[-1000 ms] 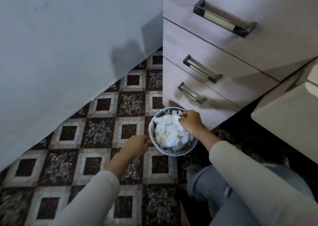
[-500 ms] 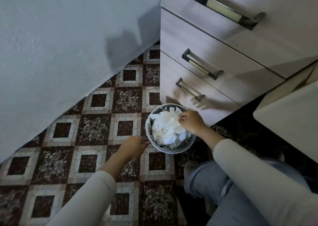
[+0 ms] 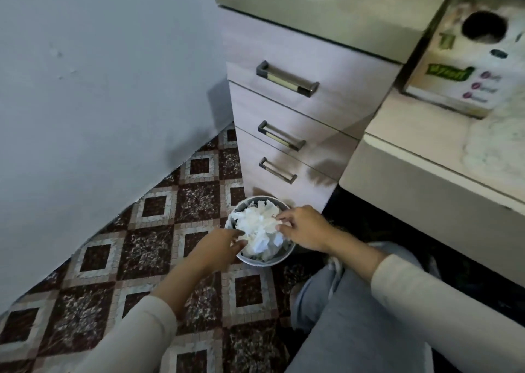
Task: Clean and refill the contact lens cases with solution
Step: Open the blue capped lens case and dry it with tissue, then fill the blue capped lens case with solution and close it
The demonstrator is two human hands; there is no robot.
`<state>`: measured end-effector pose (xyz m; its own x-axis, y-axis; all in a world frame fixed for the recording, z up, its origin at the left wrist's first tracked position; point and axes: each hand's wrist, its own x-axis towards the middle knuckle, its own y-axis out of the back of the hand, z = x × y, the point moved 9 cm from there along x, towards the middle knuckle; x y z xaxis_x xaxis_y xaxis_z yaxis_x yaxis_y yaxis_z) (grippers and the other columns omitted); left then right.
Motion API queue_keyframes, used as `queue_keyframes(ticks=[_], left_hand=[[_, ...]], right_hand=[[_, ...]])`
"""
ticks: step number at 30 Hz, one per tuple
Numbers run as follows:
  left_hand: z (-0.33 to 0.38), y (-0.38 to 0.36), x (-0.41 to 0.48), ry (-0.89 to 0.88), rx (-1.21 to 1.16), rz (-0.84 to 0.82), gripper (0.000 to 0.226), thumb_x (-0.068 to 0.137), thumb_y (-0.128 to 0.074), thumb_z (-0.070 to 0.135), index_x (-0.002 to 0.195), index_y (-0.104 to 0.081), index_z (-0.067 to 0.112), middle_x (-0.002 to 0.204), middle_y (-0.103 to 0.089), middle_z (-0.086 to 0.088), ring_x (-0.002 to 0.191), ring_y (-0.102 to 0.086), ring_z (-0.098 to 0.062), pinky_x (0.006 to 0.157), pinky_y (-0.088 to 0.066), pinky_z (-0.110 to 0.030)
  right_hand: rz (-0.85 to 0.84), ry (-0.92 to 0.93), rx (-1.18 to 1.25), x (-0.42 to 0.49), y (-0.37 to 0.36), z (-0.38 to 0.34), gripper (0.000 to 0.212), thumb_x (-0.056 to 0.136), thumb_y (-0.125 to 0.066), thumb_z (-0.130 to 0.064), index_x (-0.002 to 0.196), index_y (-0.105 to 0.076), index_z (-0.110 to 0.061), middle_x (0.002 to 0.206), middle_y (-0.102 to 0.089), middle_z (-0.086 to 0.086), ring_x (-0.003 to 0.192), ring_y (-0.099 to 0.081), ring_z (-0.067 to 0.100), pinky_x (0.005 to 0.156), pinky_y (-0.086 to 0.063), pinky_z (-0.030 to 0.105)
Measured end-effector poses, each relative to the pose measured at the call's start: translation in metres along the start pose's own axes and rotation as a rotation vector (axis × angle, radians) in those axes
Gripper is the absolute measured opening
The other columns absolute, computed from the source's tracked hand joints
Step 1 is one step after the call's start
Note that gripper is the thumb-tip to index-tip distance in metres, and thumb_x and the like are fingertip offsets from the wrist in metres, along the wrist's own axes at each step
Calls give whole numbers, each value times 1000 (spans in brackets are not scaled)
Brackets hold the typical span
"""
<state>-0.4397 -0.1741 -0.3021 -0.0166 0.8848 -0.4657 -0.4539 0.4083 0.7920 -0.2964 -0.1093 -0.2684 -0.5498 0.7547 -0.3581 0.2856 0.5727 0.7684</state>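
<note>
White tissue (image 3: 260, 230), crumpled, heaped above the rim of a small round bin (image 3: 268, 262) on the floor. No lens cases or solution are in view, so we cannot place them; the wad is the item in hand.

- Handling, as we judge it: very light, soft and springy. It squashes under a flat palm and puffs back up, and loose pieces may spill over the rim. Some may be damp and tear if pulled. Press it from the top, or pinch a fold near the middle to lift it.
- Bin: thin-walled and probably light, so it could tip or skid on tile. Hold it at the rim, one hand each side.
- Left hand (image 3: 218, 247): at the near-left rim, fingers reaching almost straight onto the wad, gripping nothing.
- Right hand (image 3: 305, 229): over the right side of the wad, fingers bent with the tips on the paper. We cannot tell whether they pinch it.
- Knee (image 3: 355, 316): grey trouser leg, just near-right of the bin.
- Floor (image 3: 142, 244): brown and cream patterned tile.
- Drawers (image 3: 312, 111): three fronts with bar handles, just beyond the bin.
- Wall (image 3: 99, 88): pale, to the left.
- Counter (image 3: 420, 134): far right, with a box (image 3: 466, 68) on it that has a round hole in its top.
</note>
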Motion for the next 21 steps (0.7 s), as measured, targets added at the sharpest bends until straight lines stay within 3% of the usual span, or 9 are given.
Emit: queue_keyframes(ticks=[4,7,11,14,21], left_hand=[[49,31,-27,-121,22,81,39,96,-44,35,130,-51,18,131,-56,-2,115,-54,-18,95,-40,-27],[97,55,-44,-242,23,147,37,95,-46,34,128,-53,19,129,-57,-2,112,-55,-17,93,-42,-27],[187,81,-67,-446,7,231,39,95,-46,34,130,-52,18,129,-57,-2,114,-53,-16,94,-38,-23],[225,97,-73,-536,-44,294,39,95,-47,34,129,-53,17,130,-55,-1,120,-49,-15,98,-35,-23],[366,96,-77,-819,-23,380,34,93,-52,28,125,-57,18,125,-59,-3,116,-51,-16,97,-34,-22]], right_hand=[[131,38,12,-54,46,-6,34,90,-56,-35,120,-62,-19,114,-66,3,100,-60,16,86,-45,25],[222,74,-16,-102,81,-9,32,92,-54,-30,120,-61,-19,109,-67,1,94,-59,14,76,-38,18],[310,81,-60,-165,124,0,36,93,-51,-34,127,-55,-24,120,-62,-1,109,-56,17,92,-41,27],[348,120,-75,-189,144,-2,36,93,-50,-34,128,-55,-24,128,-57,-6,118,-49,11,99,-35,22],[634,-29,-84,-274,225,57,32,92,-53,-31,121,-60,-20,122,-62,-4,111,-55,10,88,-37,17]])
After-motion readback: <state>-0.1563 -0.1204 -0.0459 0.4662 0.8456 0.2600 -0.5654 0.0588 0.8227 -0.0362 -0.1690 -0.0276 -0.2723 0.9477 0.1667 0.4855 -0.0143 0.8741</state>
